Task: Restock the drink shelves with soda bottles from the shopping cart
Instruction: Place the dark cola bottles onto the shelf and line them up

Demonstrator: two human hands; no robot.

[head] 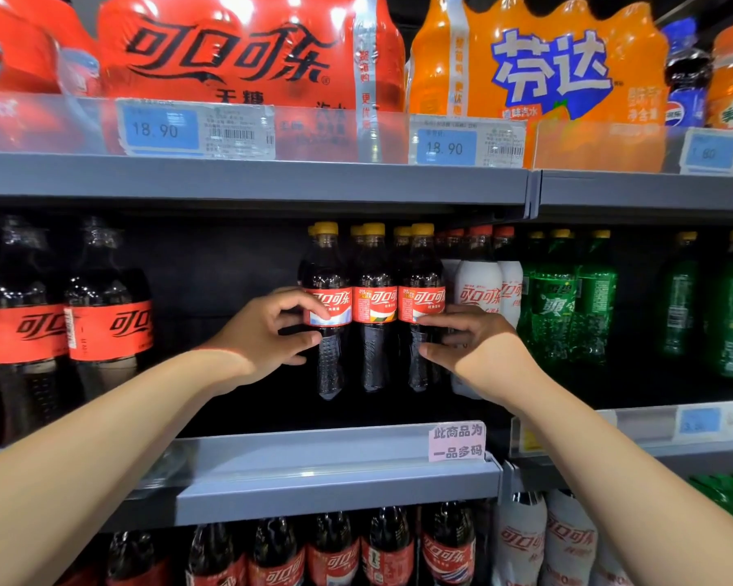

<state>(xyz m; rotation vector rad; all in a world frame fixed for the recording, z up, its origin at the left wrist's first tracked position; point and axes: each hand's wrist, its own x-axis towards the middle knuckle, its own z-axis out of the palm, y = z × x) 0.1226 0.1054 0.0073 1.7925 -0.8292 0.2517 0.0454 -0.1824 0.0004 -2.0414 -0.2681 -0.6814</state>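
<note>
Middle shelf (335,475), front row: three yellow-capped cola bottles, upright, side by side.

- My left hand (267,332) grips the left cola bottle (329,264) at its red label.
- My right hand (479,348) curls round the right cola bottle (422,268) at label height.
- The middle cola bottle (375,264) stands untouched between my hands.

Right of these: white-labelled bottles (479,285), then green bottles (559,298). Far left: two larger cola bottles (60,323). Shelf above: red multipack (229,48), orange multipack (538,65).

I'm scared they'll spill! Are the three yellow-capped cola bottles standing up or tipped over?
Standing up. The three yellow-capped cola bottles are straight, caps on top; the left hand and right hand grip the outer two.
</note>
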